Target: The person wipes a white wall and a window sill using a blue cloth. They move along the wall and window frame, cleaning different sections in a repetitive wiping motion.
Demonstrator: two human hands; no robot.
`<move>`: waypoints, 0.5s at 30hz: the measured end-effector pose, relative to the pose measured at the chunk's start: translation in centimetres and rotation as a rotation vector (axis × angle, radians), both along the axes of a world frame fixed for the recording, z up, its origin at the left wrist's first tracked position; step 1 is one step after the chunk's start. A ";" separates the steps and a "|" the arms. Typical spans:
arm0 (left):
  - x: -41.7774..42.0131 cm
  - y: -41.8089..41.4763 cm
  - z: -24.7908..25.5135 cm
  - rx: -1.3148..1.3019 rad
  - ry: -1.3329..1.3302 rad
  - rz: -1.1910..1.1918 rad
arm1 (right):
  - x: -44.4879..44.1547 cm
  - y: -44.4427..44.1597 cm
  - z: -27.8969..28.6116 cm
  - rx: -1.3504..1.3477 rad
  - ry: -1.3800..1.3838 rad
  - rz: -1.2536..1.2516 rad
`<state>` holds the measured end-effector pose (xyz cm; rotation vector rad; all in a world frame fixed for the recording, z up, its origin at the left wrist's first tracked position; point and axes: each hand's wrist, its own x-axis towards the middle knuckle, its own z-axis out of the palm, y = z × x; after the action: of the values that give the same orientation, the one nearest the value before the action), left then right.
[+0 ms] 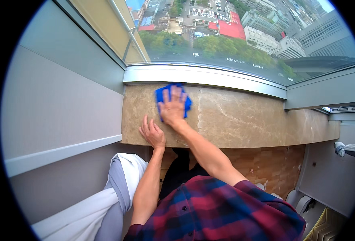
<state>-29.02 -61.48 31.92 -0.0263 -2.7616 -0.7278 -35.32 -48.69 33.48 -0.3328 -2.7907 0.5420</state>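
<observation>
My right hand lies flat with spread fingers on a folded blue cloth, holding it against the brown marble windowsill. The cloth sits near the sill's back edge, left of a pale joint line in the stone; its middle is hidden under my palm. Both hand and cloth look slightly blurred. My left hand rests on the sill near its front edge, fingers loosely apart and nothing in them. It is closer to the left wall than the right hand is.
Along the sill's back runs a white window frame under glass, with a street far below. A grey wall panel borders the left. Tied white and grey curtains hang beside my left arm. Wood flooring lies below the sill.
</observation>
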 end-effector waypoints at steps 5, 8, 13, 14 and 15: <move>-0.6 -0.2 -1.0 0.222 0.151 0.067 | -2.5 -4.2 0.0 -0.058 0.139 0.456; -0.3 -0.4 -0.9 0.058 0.092 0.035 | -1.8 -2.1 -0.3 -0.046 0.142 0.481; -0.3 0.0 0.2 -0.090 0.028 0.000 | 2.5 5.7 0.7 0.072 0.055 0.141; -0.2 -0.2 0.1 -0.091 0.025 0.003 | 3.6 7.5 0.8 0.087 0.039 0.102; -0.1 -0.2 0.1 -0.087 0.021 0.005 | 4.8 9.6 0.7 0.106 0.024 0.058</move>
<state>-29.17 -61.65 32.06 -0.0443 -2.7708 -0.6020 -30.49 -39.14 34.19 -0.2225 -2.8002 0.4055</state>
